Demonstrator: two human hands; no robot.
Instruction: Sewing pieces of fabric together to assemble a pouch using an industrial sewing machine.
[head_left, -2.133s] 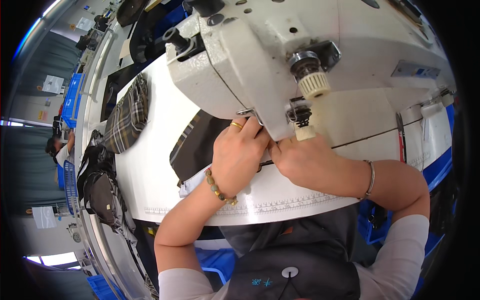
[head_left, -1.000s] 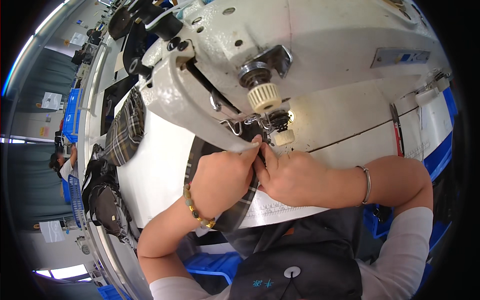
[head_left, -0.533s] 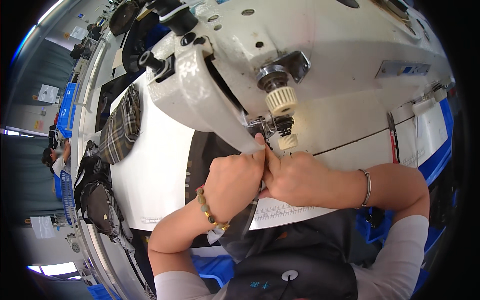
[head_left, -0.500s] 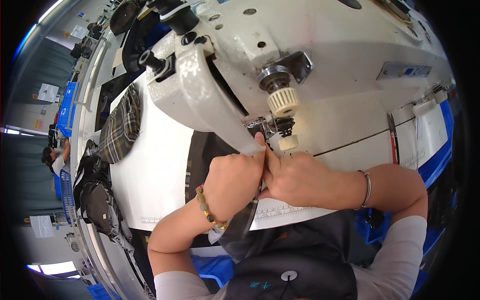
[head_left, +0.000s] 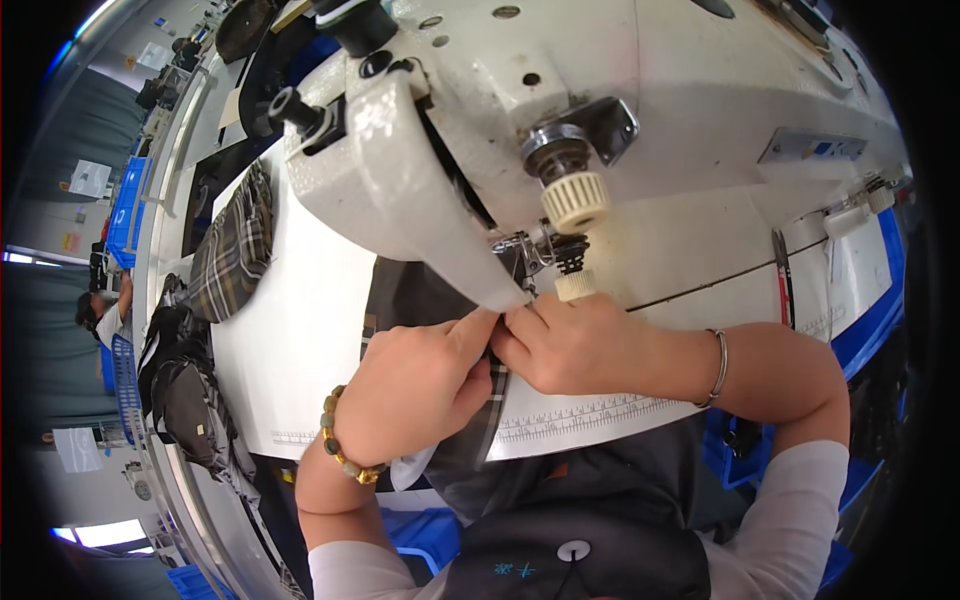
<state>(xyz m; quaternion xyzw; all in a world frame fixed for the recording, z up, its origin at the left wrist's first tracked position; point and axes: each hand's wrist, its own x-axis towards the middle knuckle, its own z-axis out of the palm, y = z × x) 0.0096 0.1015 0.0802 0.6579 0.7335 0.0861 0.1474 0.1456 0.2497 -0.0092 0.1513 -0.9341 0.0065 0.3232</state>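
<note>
A dark piece of fabric (head_left: 408, 290) with a plaid edge lies under the head of a white sewing machine (head_left: 385, 150) and hangs over the table's front edge. My left hand (head_left: 415, 385) is closed on this fabric, index finger stretched toward the needle area and thumb tucked beneath. Close beside it, my right hand (head_left: 580, 345) has its fingers curled in a pinch at the fabric's right edge, just below the cream tension knob (head_left: 575, 286). The machine's curved lever cover partly hides the needle and presser foot. Both sets of fingertips sit just in front of them.
Folded plaid fabric (head_left: 232, 255) lies at the table's left, with dark garments (head_left: 190, 410) heaped nearer. Thread snips (head_left: 783, 275) with red handles rest at the right. A printed ruler (head_left: 590, 418) runs along the front edge. Blue bins (head_left: 420, 535) stand below. Another person (head_left: 105, 315) sits far left.
My left hand has drawn back from the presser foot, toward me and to the left. My right hand has shifted slightly left, its fingers now curled closer. The upper fabric has moved slightly left.
</note>
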